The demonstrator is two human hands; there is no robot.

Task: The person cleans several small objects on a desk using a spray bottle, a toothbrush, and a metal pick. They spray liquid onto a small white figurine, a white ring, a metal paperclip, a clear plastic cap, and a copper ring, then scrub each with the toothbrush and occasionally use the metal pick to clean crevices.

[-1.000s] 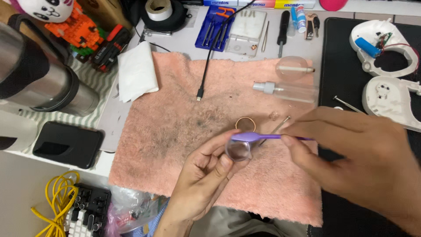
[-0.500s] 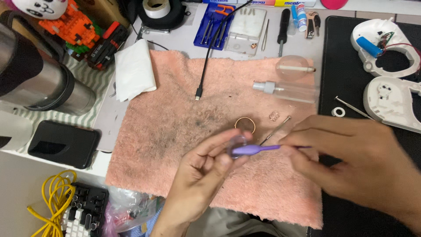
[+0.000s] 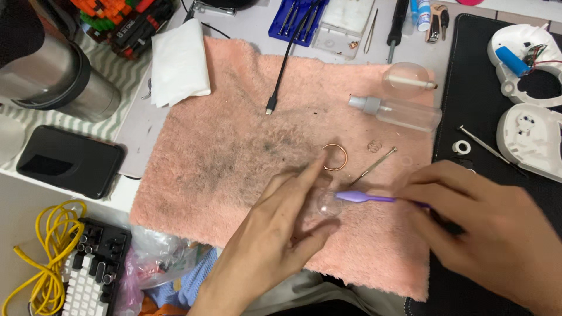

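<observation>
My left hand (image 3: 275, 234) pinches a small clear round part (image 3: 329, 203) between thumb and fingers, low over the pink towel (image 3: 222, 146). My right hand (image 3: 492, 234) grips a thin purple tool (image 3: 369, 199), and the tool's tip touches the clear part. A copper ring (image 3: 335, 157) lies on the towel just beyond my left fingertips. Beside it lie a small spring (image 3: 374, 146) and a thin metal pin (image 3: 374, 165).
A clear spray bottle (image 3: 398, 111) and a clear bulb (image 3: 407, 81) lie at the towel's far right. A black cable end (image 3: 271, 108), white tissue (image 3: 178, 67), steel tumbler (image 3: 52, 76), black phone (image 3: 70, 161), yellow cable (image 3: 47, 246) and white casing parts (image 3: 527, 88) on a black mat surround it.
Both hands have come lower over the towel, the clear part and purple tool with them. The camera view has shifted toward the towel.
</observation>
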